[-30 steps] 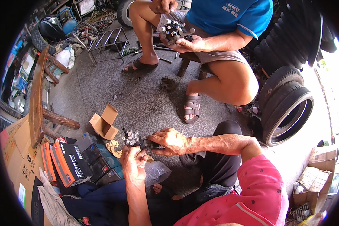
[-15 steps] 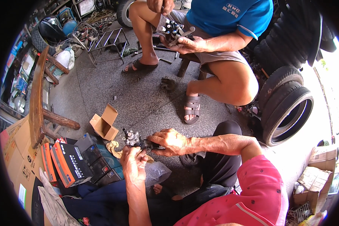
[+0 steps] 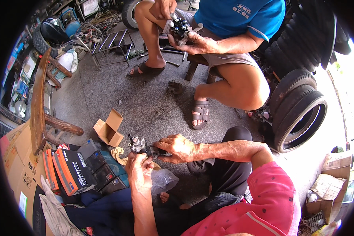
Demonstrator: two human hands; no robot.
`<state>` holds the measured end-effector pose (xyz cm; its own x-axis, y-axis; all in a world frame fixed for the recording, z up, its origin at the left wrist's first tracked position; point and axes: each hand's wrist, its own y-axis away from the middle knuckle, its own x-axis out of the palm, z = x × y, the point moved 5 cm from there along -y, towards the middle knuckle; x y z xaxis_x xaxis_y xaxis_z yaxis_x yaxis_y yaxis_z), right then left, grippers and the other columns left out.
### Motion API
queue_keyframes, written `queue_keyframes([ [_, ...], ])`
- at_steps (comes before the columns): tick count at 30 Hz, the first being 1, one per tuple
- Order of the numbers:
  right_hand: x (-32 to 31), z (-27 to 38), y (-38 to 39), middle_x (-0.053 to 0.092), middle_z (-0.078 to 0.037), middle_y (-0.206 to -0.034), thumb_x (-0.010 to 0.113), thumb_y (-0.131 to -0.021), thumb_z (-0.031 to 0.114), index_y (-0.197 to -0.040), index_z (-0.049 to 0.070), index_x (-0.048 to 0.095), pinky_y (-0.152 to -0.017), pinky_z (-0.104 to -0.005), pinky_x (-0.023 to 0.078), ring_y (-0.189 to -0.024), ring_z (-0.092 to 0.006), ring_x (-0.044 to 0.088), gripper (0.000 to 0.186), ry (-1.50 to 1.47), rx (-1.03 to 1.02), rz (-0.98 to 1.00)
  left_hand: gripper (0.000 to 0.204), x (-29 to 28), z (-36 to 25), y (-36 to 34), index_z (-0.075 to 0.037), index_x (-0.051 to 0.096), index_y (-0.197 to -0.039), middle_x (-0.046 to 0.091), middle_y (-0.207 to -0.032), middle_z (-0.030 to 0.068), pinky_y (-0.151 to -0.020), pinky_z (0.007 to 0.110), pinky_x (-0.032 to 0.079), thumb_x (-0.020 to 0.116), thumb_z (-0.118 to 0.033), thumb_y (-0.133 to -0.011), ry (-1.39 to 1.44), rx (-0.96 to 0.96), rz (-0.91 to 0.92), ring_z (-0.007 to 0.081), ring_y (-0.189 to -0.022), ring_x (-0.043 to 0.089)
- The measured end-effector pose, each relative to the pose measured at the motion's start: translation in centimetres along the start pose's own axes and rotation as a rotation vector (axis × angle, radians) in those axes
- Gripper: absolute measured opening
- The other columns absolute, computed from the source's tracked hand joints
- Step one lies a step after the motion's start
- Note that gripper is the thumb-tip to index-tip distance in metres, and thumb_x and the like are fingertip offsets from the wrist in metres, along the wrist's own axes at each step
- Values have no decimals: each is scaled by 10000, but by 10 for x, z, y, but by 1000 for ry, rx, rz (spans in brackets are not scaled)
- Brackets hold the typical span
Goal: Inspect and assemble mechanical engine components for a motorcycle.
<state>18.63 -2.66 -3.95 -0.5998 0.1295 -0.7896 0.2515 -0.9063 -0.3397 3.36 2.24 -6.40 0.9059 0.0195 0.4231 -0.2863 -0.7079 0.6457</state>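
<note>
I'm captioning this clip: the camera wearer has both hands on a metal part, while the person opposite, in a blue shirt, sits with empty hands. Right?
Not quite: the person opposite isn't empty-handed. The head view shows that person's hand holding a mechanical part. The rest stands: the wearer's left hand and right hand are both on the metal part, and the shirt is blue.

We are in a repair workshop: we see 2 leaning tires [image 3: 282, 128], a wheel [image 3: 126, 15] and metal rods [image 3: 172, 63] on the floor [image 3: 106, 90]

Two sandals [image 3: 201, 112] (one pair) and two held metal assemblies [image 3: 137, 144] show.
</note>
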Motion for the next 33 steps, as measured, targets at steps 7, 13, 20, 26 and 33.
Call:
queue_keyframes([
  [7, 0, 1, 0, 601, -150, -848, 694, -735, 273, -1097, -22, 535, -685, -388, 508, -757, -326, 624, 494, -11, 14, 5, 192, 1, -1, 1, -100, 501, -935, 533, -847, 50, -526, 271, 410, 585, -21, -782, 0, 0, 7, 212, -759, 548],
  [13, 0, 0, 0, 625, -167, -869, 700, -735, 265, -1134, -37, 530, -665, -385, 520, -740, -321, 629, 529, -11, -1, 6, 194, 2, -1, 2, -91, 497, -939, 530, -841, 47, -524, 263, 414, 582, -21, -779, -13, -11, 9, 200, -739, 548],
  [20, 1, -1, 1, 622, -163, -857, 701, -736, 270, -1136, -37, 530, -663, -381, 519, -732, -318, 627, 532, -9, -6, 4, 198, 3, -1, 2, -87, 499, -943, 529, -835, 47, -520, 258, 416, 583, -26, -775, -25, -6, -1, 193, -731, 548],
  [26, 1, -1, 0, 615, -153, -831, 702, -736, 278, -1128, -33, 537, -651, -380, 513, -711, -312, 619, 526, 10, -8, -1, 166, 0, 0, 1, -103, 533, -919, 567, -863, 52, -573, 269, 413, 595, -77, -767, -47, 11, 9, 212, -791, 575],
  [33, 1, 0, 0, 611, -148, -834, 702, -737, 272, -1132, -31, 536, -653, -379, 513, -717, -309, 619, 525, 0, -6, -8, 160, -1, 0, -1, -89, 535, -928, 565, -865, 60, -571, 273, 416, 584, -73, -777, -38, 12, 11, 214, -791, 571],
])
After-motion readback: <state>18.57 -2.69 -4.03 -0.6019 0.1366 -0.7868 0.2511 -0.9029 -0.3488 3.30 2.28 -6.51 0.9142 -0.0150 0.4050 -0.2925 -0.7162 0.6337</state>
